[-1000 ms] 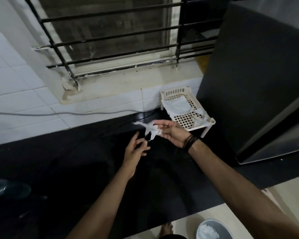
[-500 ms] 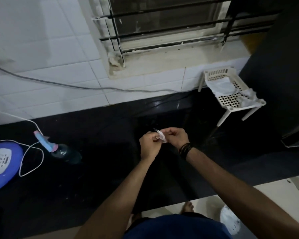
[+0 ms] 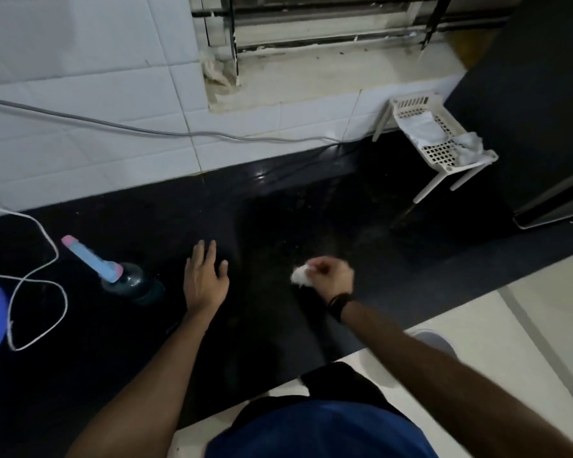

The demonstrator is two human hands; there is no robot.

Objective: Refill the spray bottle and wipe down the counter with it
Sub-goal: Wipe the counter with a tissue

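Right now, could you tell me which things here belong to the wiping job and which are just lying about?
For the job: spray bottle, white wipe balled in right hand, black counter.
Lying about: white rack, grey cable, white cord.

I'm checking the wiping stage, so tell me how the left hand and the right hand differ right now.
The left hand is open, fingers spread, palm down on the black counter; the right hand is closed into a fist. The left hand is empty; the right hand grips a crumpled white tissue. Only the right wrist wears a dark band. Both are low over the counter.
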